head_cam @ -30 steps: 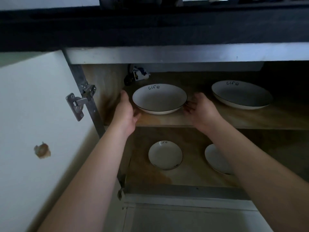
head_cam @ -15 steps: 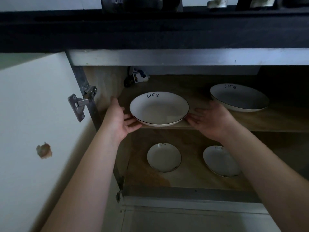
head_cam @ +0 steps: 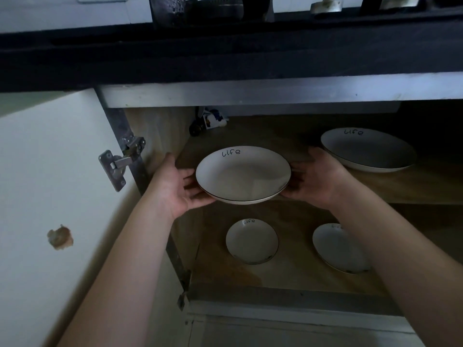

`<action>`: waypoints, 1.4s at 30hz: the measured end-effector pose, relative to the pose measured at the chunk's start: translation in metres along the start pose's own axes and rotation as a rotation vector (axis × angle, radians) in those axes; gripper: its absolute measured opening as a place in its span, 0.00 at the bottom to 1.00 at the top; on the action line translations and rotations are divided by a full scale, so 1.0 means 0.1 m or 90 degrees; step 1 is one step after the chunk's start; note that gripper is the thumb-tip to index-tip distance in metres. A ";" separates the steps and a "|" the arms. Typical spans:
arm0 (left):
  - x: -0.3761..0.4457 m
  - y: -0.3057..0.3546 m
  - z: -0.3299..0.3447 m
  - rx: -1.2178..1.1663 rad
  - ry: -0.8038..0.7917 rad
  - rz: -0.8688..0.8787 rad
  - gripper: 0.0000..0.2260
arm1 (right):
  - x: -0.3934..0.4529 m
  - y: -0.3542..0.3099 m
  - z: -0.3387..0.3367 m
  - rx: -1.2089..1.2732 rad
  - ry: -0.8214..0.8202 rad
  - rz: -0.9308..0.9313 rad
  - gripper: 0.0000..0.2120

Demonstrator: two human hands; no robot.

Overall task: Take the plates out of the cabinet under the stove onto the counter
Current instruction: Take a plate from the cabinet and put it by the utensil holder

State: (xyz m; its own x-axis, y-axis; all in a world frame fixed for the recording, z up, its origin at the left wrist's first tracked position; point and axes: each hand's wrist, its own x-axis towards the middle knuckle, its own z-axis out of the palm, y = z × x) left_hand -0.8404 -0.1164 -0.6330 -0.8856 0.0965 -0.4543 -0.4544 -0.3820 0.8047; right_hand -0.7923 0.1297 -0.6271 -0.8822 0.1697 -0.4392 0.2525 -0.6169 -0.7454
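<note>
Each grip grasps the white plate from a side: the left hand cups its left rim, the right hand its right rim (fingers tucked underneath). Both forearms reach forward, holding the plate at the upper shelf's front edge.

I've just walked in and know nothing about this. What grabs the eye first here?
Two bare hands, the left hand and the right hand, hold a white plate marked "Life" between them at the front edge of the upper shelf. A larger plate sits further right on that shelf, and two small plates lie on the cabinet floor below.
</note>
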 end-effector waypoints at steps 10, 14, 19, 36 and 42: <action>-0.22 -0.04 -0.08 0.025 0.004 0.013 0.32 | -0.13 -0.15 -0.13 0.016 -0.122 0.058 0.30; -0.38 -0.06 -0.09 0.009 0.012 0.020 0.25 | -0.27 -0.17 -0.14 0.005 -0.087 0.067 0.25; -0.72 -0.09 -0.03 0.004 0.075 -0.028 0.19 | -0.60 -0.16 -0.12 0.011 -0.011 0.105 0.21; -2.85 0.46 0.11 0.054 0.147 -0.145 0.15 | -2.86 -0.49 0.27 -0.143 0.190 0.145 0.20; -3.96 0.98 0.27 0.093 0.080 -0.184 0.09 | -4.01 -0.94 0.53 -0.175 0.212 0.133 0.15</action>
State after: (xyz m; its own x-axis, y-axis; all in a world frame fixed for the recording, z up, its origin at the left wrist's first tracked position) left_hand -0.5369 -0.1671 -0.3640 -0.7040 0.0645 -0.7072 -0.7015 -0.2182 0.6785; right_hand -0.4832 0.0788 -0.3546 -0.6370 0.3281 -0.6975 0.5470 -0.4451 -0.7090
